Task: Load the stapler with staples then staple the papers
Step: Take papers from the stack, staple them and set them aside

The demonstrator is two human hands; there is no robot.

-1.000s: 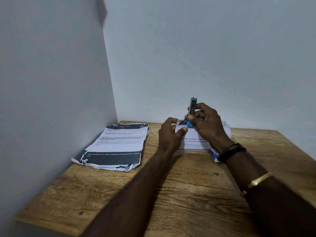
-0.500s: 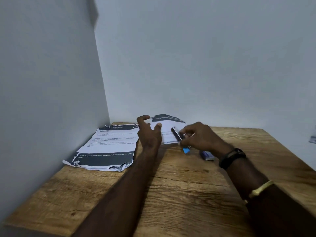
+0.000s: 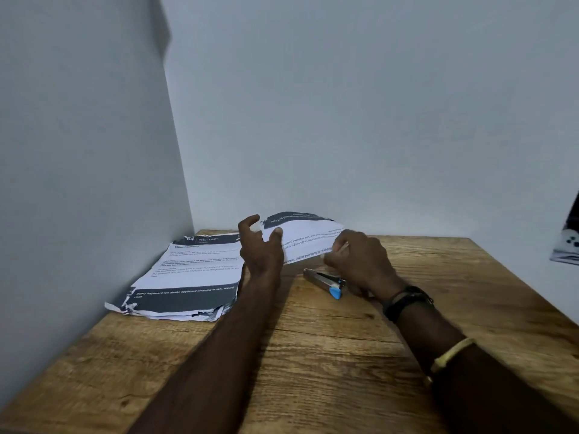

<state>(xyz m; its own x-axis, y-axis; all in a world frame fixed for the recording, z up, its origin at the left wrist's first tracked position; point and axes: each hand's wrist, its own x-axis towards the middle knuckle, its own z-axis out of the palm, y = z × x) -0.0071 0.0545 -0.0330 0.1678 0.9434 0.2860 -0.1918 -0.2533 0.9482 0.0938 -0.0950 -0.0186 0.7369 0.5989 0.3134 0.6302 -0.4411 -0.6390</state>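
A small metal stapler (image 3: 324, 280) with a blue tip lies flat on the wooden table (image 3: 329, 355), just in front of my right hand (image 3: 360, 261). That hand pinches the near edge of a thin set of printed papers (image 3: 302, 234), which is lifted and curved above the table's back edge. My left hand (image 3: 260, 249) hovers at the sheets' left edge with its fingers spread, the thumb close to the paper. No staples are visible.
A thicker stack of printed papers (image 3: 188, 274) with torn edges lies at the back left against the side wall. White walls close the left and back. A dark and white object (image 3: 568, 242) shows at the right edge.
My right hand held the stapler upright a second ago, then lowered it and let it go on the table. It now grips the paper's edge. My left hand has opened beside the sheets.
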